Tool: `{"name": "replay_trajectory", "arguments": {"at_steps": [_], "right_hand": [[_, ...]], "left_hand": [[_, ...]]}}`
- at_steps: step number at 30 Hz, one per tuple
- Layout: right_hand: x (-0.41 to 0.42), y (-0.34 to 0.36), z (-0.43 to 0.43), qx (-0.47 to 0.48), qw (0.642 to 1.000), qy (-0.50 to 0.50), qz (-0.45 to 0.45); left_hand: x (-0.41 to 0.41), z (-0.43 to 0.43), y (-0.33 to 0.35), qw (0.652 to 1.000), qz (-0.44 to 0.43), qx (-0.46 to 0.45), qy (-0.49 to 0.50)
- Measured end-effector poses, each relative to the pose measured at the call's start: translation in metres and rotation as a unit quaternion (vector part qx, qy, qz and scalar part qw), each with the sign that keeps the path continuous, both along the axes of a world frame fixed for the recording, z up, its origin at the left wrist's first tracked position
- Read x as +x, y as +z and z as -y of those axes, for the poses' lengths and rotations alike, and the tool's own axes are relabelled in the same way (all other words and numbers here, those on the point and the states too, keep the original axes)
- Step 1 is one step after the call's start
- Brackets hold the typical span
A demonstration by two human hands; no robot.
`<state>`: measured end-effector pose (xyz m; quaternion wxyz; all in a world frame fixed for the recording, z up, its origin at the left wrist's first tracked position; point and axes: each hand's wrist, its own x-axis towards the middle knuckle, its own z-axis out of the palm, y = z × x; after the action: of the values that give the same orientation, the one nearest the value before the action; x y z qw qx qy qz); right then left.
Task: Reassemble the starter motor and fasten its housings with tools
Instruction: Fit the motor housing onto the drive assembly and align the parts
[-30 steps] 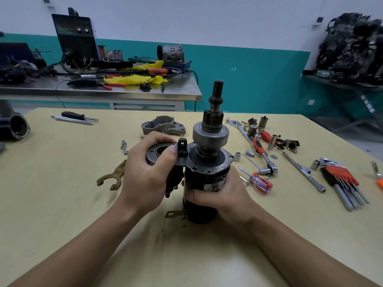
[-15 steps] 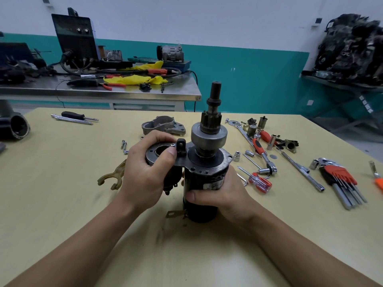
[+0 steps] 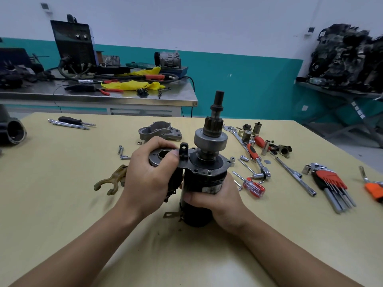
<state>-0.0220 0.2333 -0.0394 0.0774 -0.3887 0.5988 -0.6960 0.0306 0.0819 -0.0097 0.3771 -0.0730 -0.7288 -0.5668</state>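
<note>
The black starter motor (image 3: 204,179) stands upright on the yellow table (image 3: 62,204), its pinion gear and shaft (image 3: 213,125) pointing up. My left hand (image 3: 149,179) grips the solenoid (image 3: 161,157) on the motor's left side, thumb over its round flange. My right hand (image 3: 217,197) is wrapped around the lower body of the motor. A grey nose housing (image 3: 159,132) lies on the table just behind my left hand. A brown shift fork (image 3: 110,181) lies to the left. Loose bolts (image 3: 122,153) lie near it.
To the right lie a ratchet wrench (image 3: 257,160), a red screwdriver (image 3: 251,185), sockets (image 3: 255,134), an extension bar (image 3: 294,175), a hex key set (image 3: 331,185) and an orange tool (image 3: 373,189). A black-handled screwdriver (image 3: 72,121) lies far left. A cluttered steel bench (image 3: 99,94) stands behind.
Both hands keep their hold on the motor. The motor has tilted and shifted very slightly; the rest of the table is unchanged.
</note>
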Motion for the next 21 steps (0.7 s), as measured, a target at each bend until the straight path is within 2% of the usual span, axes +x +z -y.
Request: {"name": "replay_trajectory", "arguments": {"at_steps": [8, 12, 21], "right_hand": [[0.010, -0.009, 0.009, -0.042, 0.997, -0.062, 0.008], [0.010, -0.006, 0.008, -0.050, 0.998, -0.049, 0.000], [0.005, 0.000, 0.008, -0.021, 1.000, -0.007, -0.017]], "left_hand": [[0.004, -0.005, -0.005, 0.997, -0.023, -0.025, 0.066], [0.002, -0.007, -0.003, 0.999, -0.012, 0.004, 0.047], [0.001, 0.005, -0.005, 1.000, 0.000, 0.008, 0.012]]}}
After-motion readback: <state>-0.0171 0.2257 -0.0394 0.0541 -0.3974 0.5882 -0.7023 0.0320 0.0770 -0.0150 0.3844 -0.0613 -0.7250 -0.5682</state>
